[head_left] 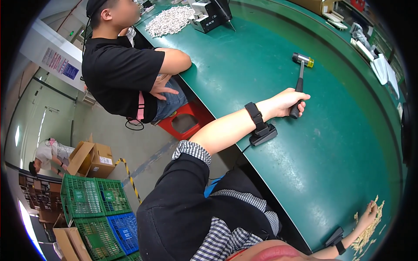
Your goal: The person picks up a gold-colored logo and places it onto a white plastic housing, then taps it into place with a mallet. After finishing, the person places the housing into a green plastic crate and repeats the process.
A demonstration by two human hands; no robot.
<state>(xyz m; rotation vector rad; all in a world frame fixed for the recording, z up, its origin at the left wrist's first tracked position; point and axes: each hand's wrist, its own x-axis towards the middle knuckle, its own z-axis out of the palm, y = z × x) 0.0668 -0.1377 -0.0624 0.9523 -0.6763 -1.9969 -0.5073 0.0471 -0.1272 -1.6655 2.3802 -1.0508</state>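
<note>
My left hand [289,102] is closed around the black grip of a mallet [300,82], with one finger stretched across the handle. The mallet's head, dark at one end and yellow at the other, points away from me to the left over the green table. Far to the right, my right hand [369,214] is among a pile of small, thin tan pieces [363,237]. Its fingers are bent together at the pile; what lies between them is too small to make out. Each wrist wears a black strap with a small black device.
The green table [278,174] stretches ahead. To the left are a black-and-silver machine [209,17], a heap of white pieces [170,21] and a seated person [122,69] with an arm at the table edge. Behind stand green and blue crates [93,195] and cardboard boxes [102,161].
</note>
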